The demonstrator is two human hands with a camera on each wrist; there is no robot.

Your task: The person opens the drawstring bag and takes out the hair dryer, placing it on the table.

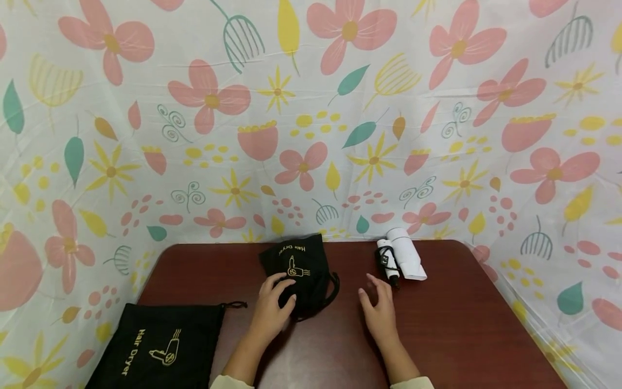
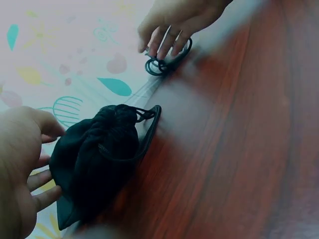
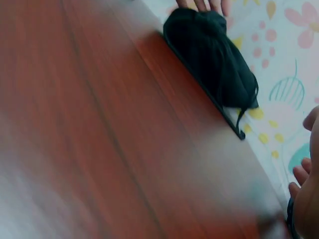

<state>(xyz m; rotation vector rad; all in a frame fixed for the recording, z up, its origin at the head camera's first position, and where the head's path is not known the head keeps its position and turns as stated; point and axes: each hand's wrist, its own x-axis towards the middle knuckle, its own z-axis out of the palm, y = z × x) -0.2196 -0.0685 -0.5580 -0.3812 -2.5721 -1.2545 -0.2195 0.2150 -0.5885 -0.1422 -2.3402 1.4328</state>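
Observation:
A small black drawstring bag (image 1: 313, 289) with gold "Hair Dryer" lettering lies bunched and filled near the table's middle. My left hand (image 1: 272, 310) is at its near left side, fingers bent loosely and spread. In the left wrist view those fingertips (image 2: 47, 196) meet the edge of the bag (image 2: 94, 164); the contact is partly hidden. To the right of the bag, my right hand (image 1: 380, 310) hovers above the table with nothing in it, fingers relaxed. Beyond it lies what looks like a white folded hair dryer (image 1: 407, 256), a black cord (image 1: 384, 256) wound round its thinner part.
A larger, flat black drawstring bag (image 1: 170, 346), also marked "Hair Dryer", lies at the table's front left. The dark red wooden table (image 1: 452, 324) meets a floral curtain (image 1: 301, 108) along its back edge and at both sides.

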